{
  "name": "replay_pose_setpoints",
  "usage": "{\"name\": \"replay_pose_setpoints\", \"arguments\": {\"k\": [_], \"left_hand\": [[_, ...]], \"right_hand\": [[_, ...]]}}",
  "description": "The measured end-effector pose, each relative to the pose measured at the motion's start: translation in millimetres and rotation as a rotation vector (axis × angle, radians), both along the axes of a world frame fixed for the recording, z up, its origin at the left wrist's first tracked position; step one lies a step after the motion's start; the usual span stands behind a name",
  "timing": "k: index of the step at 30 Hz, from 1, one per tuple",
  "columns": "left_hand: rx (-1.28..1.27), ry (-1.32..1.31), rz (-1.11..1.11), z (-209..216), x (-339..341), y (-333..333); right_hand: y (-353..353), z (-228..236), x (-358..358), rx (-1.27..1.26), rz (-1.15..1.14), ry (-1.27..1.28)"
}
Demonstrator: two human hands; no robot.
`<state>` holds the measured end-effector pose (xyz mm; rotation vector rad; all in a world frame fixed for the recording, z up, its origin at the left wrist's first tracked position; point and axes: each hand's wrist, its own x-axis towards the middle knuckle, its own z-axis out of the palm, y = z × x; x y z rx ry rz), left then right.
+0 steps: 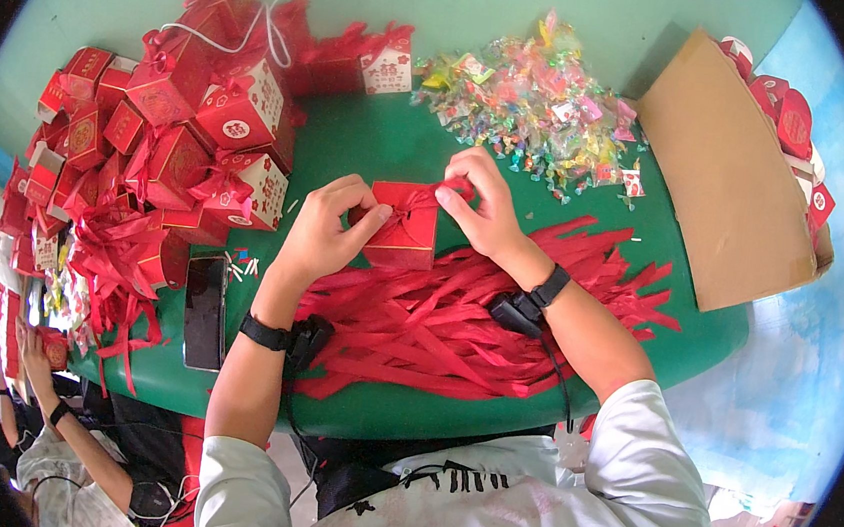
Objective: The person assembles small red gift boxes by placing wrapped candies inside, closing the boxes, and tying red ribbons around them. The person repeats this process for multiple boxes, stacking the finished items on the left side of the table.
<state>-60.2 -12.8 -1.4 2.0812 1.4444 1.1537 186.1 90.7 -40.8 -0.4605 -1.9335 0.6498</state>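
Note:
A small red gift box (pixel 398 253) stands on the green table (pixel 353 137) in front of me, with a red ribbon (pixel 410 202) tied over its top. My left hand (pixel 330 223) is at the box's left side, thumb and forefinger closed on the ribbon's left part. On the other side, my right hand (pixel 484 204) pinches the ribbon's right part between thumb and fingers. Just nearer to me, under my wrists, lies a wide heap of loose red ribbons (pixel 417 318).
Ribboned gift boxes (pixel 164 166) pile up at the left. Wrapped candies (pixel 546 104) are heaped at the back, beside a cardboard box (pixel 730 180). A dark phone (pixel 205 310) lies left of my forearm. Another person's hand (pixel 35 360) works at the lower left.

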Motion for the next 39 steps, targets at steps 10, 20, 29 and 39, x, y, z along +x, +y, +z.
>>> {"name": "replay_pose_setpoints", "arguments": {"k": [10, 20, 29, 39], "left_hand": [[-0.075, 0.153, -0.055, 11.6, 0.1, -7.2], [0.213, 0.263, 0.255, -2.2, -14.2, 2.9], [0.087, 0.255, 0.524, -0.8, -9.5, 1.8], [-0.08, 0.293, 0.352, 16.9, -1.1, -12.4]], "right_hand": [[-2.1, -7.7, 1.5, -0.317, 0.025, 0.015], [-1.7, -7.0, 0.2, -0.326, -0.008, 0.013], [-1.4, -8.1, -2.3, -0.252, -0.049, -0.057], [-1.0, -8.4, -5.4, -0.219, 0.035, -0.184]]}}
